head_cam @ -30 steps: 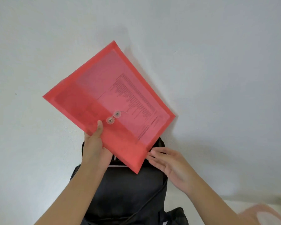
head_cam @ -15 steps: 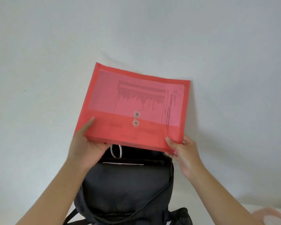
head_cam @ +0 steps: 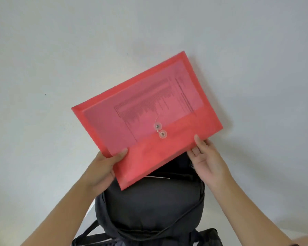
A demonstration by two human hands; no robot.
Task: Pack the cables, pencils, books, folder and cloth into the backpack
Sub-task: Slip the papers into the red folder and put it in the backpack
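Red folder [head_cam: 176,139], printed sheet [head_cam: 146,107] showing through, string-and-button clasp [head_cam: 160,130] on its flap. It is held tilted over the open mouth of the black backpack [head_cam: 149,206], lowest corner overlapping the bag's front. Left hand [head_cam: 103,167] grips the lower left edge, thumb on the front face; right hand [head_cam: 208,157] pinches the lower right edge, thumb on top, fingers beneath.

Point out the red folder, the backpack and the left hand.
red folder [head_cam: 176,146]: head view, on its plain red flap.
backpack [head_cam: 149,206]: head view, black front panel.
left hand [head_cam: 101,167]: head view, back of the hand.
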